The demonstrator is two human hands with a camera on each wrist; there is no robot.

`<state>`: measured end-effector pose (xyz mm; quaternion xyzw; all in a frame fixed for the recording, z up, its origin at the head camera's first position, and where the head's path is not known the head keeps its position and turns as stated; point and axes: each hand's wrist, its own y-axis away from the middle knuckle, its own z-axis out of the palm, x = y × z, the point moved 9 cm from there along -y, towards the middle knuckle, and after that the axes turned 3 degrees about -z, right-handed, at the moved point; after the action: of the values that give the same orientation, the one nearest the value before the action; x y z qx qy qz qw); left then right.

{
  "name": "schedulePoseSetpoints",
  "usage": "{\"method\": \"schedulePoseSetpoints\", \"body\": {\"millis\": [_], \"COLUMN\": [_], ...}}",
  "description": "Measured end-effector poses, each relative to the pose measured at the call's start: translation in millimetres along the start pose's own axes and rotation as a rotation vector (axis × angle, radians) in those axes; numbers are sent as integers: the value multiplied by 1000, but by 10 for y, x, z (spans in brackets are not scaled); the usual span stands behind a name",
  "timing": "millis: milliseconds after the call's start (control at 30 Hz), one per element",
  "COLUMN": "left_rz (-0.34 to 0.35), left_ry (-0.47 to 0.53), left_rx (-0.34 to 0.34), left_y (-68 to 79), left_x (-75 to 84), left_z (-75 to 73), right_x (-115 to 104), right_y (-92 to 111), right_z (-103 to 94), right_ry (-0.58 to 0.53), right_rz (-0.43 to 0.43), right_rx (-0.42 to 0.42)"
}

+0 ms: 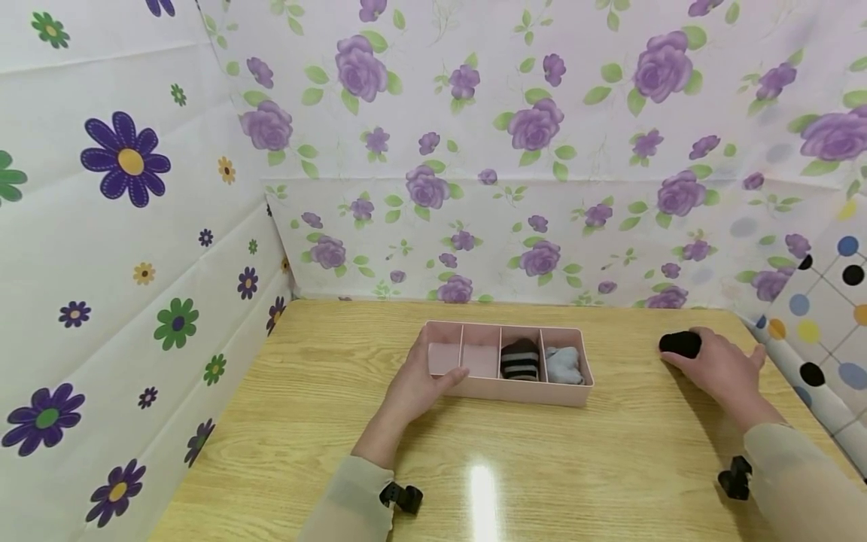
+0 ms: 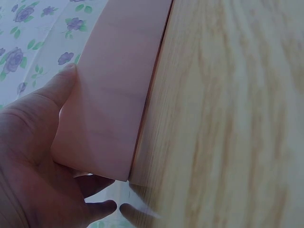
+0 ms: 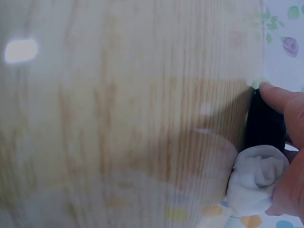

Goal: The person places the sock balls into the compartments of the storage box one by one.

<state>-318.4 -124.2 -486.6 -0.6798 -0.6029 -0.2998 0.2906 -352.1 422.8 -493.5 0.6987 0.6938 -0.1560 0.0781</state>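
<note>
A pink box [image 1: 518,390] with a row of compartments stands on the table. A dark striped rolled sock [image 1: 520,361] lies in its third compartment from the left, a light grey-blue rolled sock [image 1: 564,365] in the right end one. My left hand [image 1: 418,380] grips the box's left end, thumb at the front rim, fingers round the end wall. Far to the right, my right hand [image 1: 728,369] holds a black bundle [image 1: 679,345], apparently a rolled sock. Beside it in the right wrist view, a white rolled sock [image 3: 258,180] sits against the hand; the hand hides it from the head view.
The wooden table [image 1: 474,459] ends at a flower-printed cloth [image 1: 427,248] along the back. Another flowered cloth [image 1: 115,301] borders the left side, and a dotted cloth [image 1: 822,331] the right. Small black camera mounts [image 1: 401,497] sit at both wrists.
</note>
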Motion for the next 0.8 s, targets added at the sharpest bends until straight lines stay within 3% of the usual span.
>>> {"method": "schedulePoseSetpoints", "body": {"millis": [400, 600, 800], "left_rz": [-2, -12, -4], "left_ry": [11, 12, 12], "left_rx": [-3, -5, -4], "left_y": [22, 31, 24], "left_x": [38, 44, 37], "left_z": [-17, -19, -13], "right_x": [-168, -354, -586], "right_y": [16, 10, 3], "right_z": [-89, -194, -277], "right_ry": [-35, -75, -110], "right_rz": [-64, -126, -184], "right_rx": [82, 176, 217]}}
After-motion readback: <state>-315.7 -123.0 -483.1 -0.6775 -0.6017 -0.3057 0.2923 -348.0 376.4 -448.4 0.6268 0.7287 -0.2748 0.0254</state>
